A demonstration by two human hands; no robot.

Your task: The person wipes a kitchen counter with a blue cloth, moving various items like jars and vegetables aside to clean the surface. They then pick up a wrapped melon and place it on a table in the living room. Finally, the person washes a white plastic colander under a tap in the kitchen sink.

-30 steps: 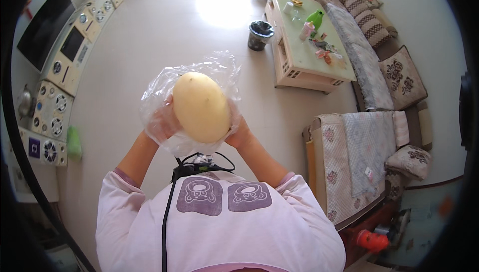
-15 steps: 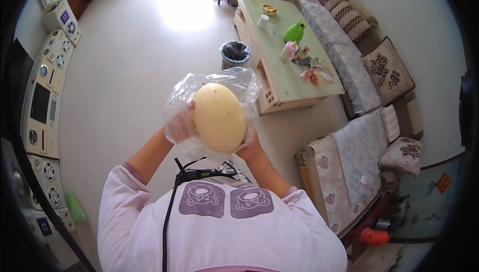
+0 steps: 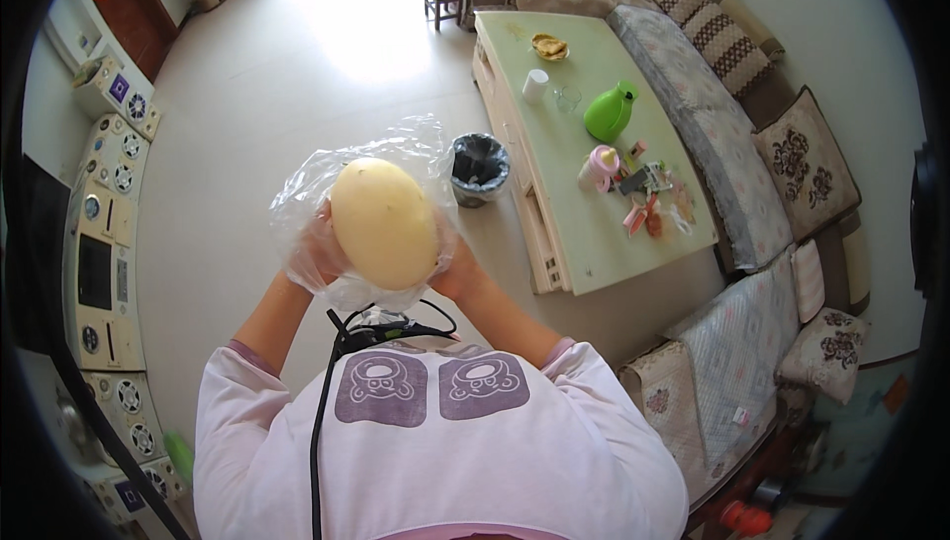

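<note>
A pale yellow oval melon (image 3: 384,223) is held up in front of my chest between both hands. Around it spreads a clear crumpled plastic bag (image 3: 302,189), its loose edges flaring out past the fruit. My left hand (image 3: 325,243) grips the melon's left side through or inside the plastic. On the opposite side, my right hand (image 3: 453,261) curls round the lower right of the melon, its fingers partly hidden by fruit and bag. Just beyond the bag on the floor stands a black-lined trash bin (image 3: 480,170).
Right of the bin is a long coffee table (image 3: 554,184) carrying a green jug (image 3: 610,111), a pink baby bottle (image 3: 600,168), a white cup (image 3: 535,86) and small clutter. Sofas (image 3: 683,114) line the right side. A small stool (image 3: 442,3) stands far off; cabinets (image 3: 104,243) run along the left.
The view has shifted, so the coffee table and bin now appear closer and lower. My hands still hold the melon in the bag, now further left in the view.
</note>
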